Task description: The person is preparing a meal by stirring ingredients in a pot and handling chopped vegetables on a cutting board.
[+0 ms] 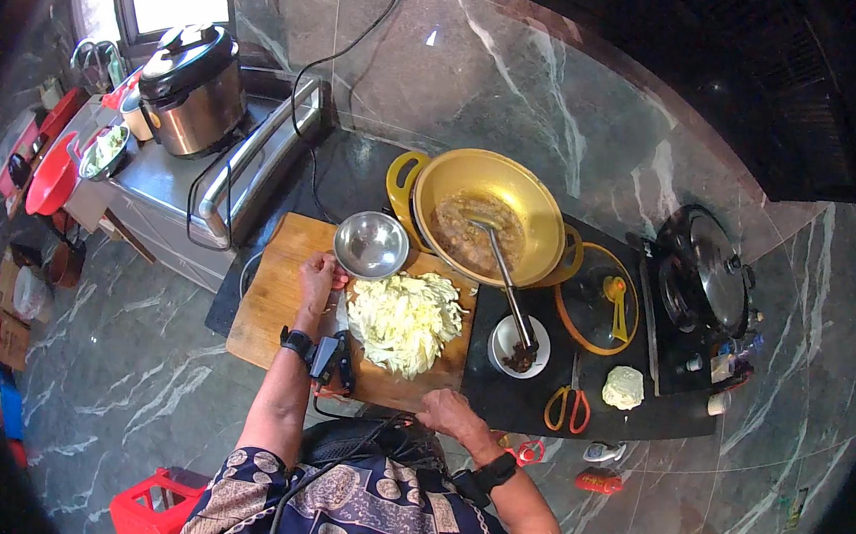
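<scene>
At the lower left rim of a small steel bowl (pixel 371 245), my left hand (pixel 317 280) pinches the edge with thumb and fingers. The bowl's inside looks bare and shiny. Just below it, a heap of shredded cabbage (pixel 403 323) covers the middle of a wooden cutting board (pixel 277 297). A thin pale shape, perhaps a knife blade, lies between my left wrist and the cabbage, partly hidden. My right hand (pixel 454 420) is curled by the front edge of the board, its palm side hidden and nothing visible in it.
Behind the board stands a yellow wok (pixel 544 208) with brownish food and a ladle (pixel 504 268). Its handle rests over a white bowl (pixel 494 357). Scissors (pixel 569 403), a cabbage piece (pixel 623 388) and a glass lid (pixel 589 308) lie rightward. A pressure cooker (pixel 205 102) stands left.
</scene>
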Available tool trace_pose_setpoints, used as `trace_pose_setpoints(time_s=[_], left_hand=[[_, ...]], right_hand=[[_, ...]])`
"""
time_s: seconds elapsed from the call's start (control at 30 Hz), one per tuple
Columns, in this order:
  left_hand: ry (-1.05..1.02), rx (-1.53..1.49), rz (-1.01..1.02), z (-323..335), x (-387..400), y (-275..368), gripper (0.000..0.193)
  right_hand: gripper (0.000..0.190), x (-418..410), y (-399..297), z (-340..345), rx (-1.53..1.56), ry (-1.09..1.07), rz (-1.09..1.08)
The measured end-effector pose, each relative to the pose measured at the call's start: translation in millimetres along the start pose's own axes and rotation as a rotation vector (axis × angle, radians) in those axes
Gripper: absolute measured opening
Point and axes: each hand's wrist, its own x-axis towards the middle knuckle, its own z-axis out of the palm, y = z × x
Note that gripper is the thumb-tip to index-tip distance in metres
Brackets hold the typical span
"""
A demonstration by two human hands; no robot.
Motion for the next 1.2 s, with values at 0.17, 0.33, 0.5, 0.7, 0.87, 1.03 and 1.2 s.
trace_pose_setpoints(time_s=[0.17, 0.33, 0.5, 0.7, 0.87, 1.03, 1.2], left_hand=[[0.004, -0.009, 0.005, 0, -1, 2, 0.014], [0.008, -0.007, 0.004, 1, -2, 3, 0.013], [0.001, -0.007, 0.006, 0, -1, 2, 0.012], [0.015, 0.002, 0.007, 1, -2, 2, 0.014], [0.007, 0.0, 0.003, 1, -4, 5, 0.015], [0.012, 0.024, 0.002, 1, -2, 3, 0.014], [0.012, -0.013, 0.006, 1, -1, 1, 0.013]], right_hand=[[0.026, -1, -2, -2, 0.005, -0.025, 0.02], [0.025, 1, 3, 5, -0.006, 0.007, 0.009], [0.026, 1, 2, 6, 0.006, 0.016, 0.022], [0.025, 1, 1, 4, 0.017, 0.02, 0.024], [0.026, 1, 2, 5, 0.004, 0.029, -0.003], [0.025, 0, 7, 11, 0.002, 0.087, -0.042], [0.025, 1, 3, 6, -0.006, 0.041, -0.021]])
